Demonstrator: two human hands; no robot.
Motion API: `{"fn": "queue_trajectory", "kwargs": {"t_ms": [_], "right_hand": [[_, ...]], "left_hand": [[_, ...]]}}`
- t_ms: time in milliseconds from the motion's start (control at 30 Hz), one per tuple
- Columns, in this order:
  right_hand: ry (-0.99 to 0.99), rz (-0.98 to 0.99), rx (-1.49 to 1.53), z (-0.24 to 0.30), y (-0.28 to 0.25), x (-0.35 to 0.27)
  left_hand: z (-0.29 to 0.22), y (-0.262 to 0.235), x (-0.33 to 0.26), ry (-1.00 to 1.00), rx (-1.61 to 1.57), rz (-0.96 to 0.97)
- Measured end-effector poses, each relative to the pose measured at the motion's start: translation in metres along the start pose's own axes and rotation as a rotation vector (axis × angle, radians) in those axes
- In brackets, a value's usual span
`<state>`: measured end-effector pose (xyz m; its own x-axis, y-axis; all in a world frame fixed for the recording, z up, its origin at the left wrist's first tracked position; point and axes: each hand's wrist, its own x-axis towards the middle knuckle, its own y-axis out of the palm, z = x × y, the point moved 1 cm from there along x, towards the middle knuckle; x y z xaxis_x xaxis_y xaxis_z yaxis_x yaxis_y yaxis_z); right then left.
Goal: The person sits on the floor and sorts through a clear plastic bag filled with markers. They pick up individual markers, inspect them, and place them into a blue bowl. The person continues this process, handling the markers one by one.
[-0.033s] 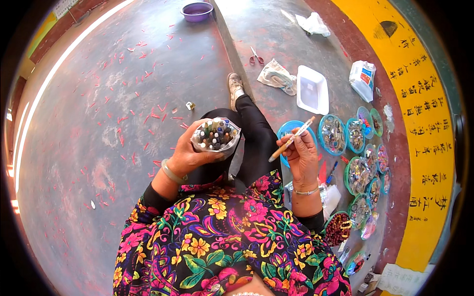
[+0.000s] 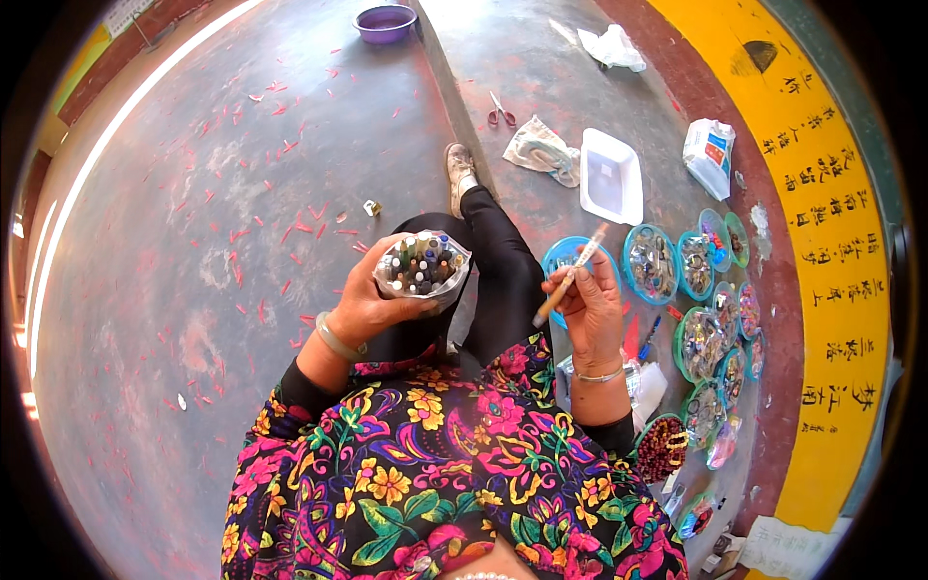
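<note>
My left hand (image 2: 374, 287) is wrapped round a clear plastic bag (image 2: 449, 291) packed with upright pens (image 2: 423, 257); their black, white, blue and brown ends face up. Between the thumb and fingers of my right hand (image 2: 591, 302) is a slim marker pen (image 2: 568, 288) with a brownish and white barrel. It slants, one end up to the right and the other down to the left. Partly behind this hand, a blue round basket (image 2: 555, 257) shows its rim.
Several round baskets (image 2: 651, 266) of small items crowd the floor at right. Farther off are a white tray (image 2: 628, 213), a cloth bag (image 2: 541, 150), red-handled scissors (image 2: 501, 114) and a white package (image 2: 710, 159). A purple basin (image 2: 385, 26) stands at the far end. Red scraps litter the floor at left.
In my right hand the marker pen has turned slightly, its lower end shifting a little right and down. My left hand and the bag of pens stay put.
</note>
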<state>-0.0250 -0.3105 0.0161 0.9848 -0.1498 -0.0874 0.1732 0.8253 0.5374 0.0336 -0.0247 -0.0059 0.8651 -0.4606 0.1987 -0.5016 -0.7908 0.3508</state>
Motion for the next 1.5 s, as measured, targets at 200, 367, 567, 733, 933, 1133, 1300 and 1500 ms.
{"fn": "queue_trajectory", "kwargs": {"t_ms": [200, 367, 567, 733, 933, 1133, 1300, 1500], "right_hand": [[-0.032, -0.024, 0.021, 0.004, -0.001, -0.003], [-0.011, 0.086, 0.149, 0.003, 0.001, -0.005], [0.004, 0.078, 0.161, 0.006, 0.008, -0.007], [0.003, 0.031, 0.101, 0.001, -0.003, -0.009], [-0.088, 0.000, -0.164, 0.018, 0.027, -0.006], [-0.338, 0.077, -0.417, 0.042, 0.077, -0.003], [-0.442, 0.111, -0.474, 0.050, 0.108, -0.010], [-0.621, 0.263, -0.522, 0.033, 0.128, -0.007]], "left_hand": [[0.000, -0.002, -0.002, 0.005, 0.042, -0.016], [0.001, -0.004, -0.003, -0.022, 0.030, 0.000], [0.000, 0.001, -0.001, 0.022, -0.004, -0.017], [-0.001, -0.001, -0.003, 0.005, -0.007, -0.004], [-0.003, 0.000, -0.002, -0.007, 0.022, 0.000], [-0.008, 0.006, -0.001, -0.008, 0.043, 0.009], [-0.005, 0.004, 0.000, 0.002, 0.062, 0.020], [-0.010, 0.003, 0.001, 0.018, 0.140, 0.097]]}}
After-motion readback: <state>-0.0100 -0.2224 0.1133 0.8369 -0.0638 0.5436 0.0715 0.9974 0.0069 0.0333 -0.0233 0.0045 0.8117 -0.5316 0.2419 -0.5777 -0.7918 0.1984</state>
